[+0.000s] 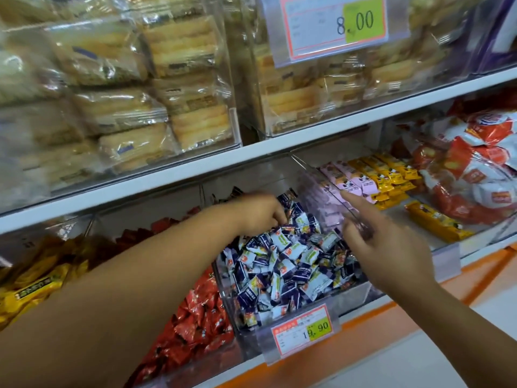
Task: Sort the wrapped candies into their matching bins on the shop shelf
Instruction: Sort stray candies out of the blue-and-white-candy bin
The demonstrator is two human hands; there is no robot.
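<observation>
Candies (291, 264) in blue-and-white wrappers fill a clear bin (251, 341) in the middle of the lower shelf, and the left hand (260, 214) is down on the back of that heap. Its fingers curl, knuckles up, into the wrappers. The tips are buried, so whether they pinch a candy cannot be told. The right hand (391, 247) hovers at the bin's right wall and is blurred. Its index finger is straight and points up-left, and the other fingers are loosely bent with nothing seen in them. The clear wall crosses in front of them, and contact with it is unclear. A price tag (303, 333) reading 19.90 hangs on the bin's front. Left of the bin lie red candies (201, 326), partly behind the left forearm, then yellow packs (30, 287) cut off by the frame edge. To the right are pink bars (349, 180), yellow bars (391, 172) and red-and-white bags (481, 175). Above, bread packs (117, 107) sit blurred in clear boxes, with an upper tag (335, 26) marked 8.00; its small print is unreadable.
</observation>
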